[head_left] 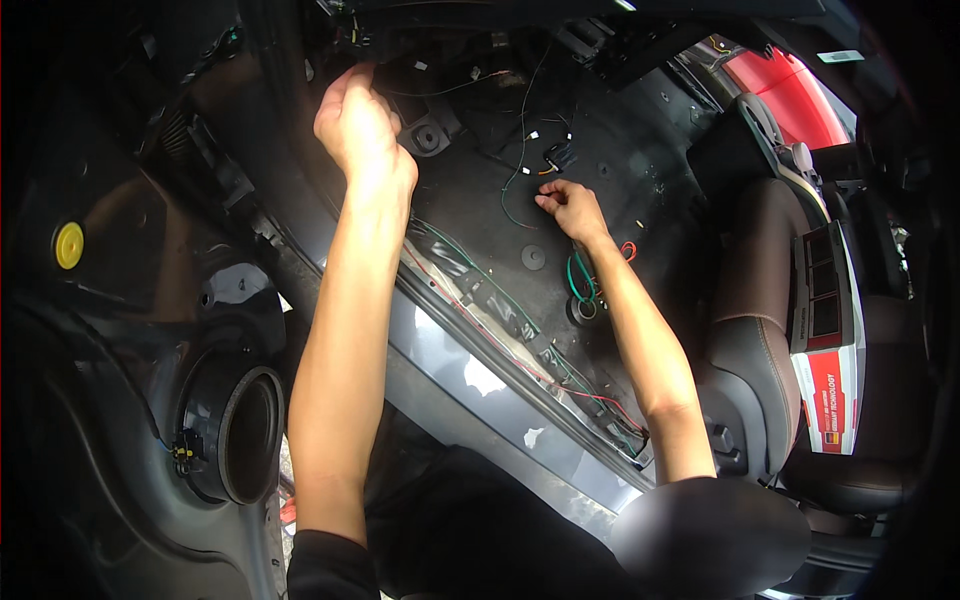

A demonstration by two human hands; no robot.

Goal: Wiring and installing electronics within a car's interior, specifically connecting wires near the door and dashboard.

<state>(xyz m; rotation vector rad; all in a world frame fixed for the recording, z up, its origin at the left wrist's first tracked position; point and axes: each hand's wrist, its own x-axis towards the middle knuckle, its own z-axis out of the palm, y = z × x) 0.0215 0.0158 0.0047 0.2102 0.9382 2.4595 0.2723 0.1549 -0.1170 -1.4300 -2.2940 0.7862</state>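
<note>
High at the footwell's left, my left hand (360,130) is curled with fingertips at the dark trim edge, just below a small yellow-marked connector (355,38); what it holds is hidden. My right hand (565,210) is pinched over the dark floor beside a thin green wire (515,210); what is between its fingers is too small to make out. Above it lies a black connector (558,158) with thin wires and small white tags. Coils of green wire (576,272) and red wire (628,250) lie below that hand. Red and green wires (480,270) run along the sill.
A removed-trim door (100,330) with a speaker (230,435) and yellow cap (69,245) stands at left. The painted sill (450,360) crosses below. At right, a brown seat (750,260) bears a white, red and black box (830,390). A red car (780,95) shows outside.
</note>
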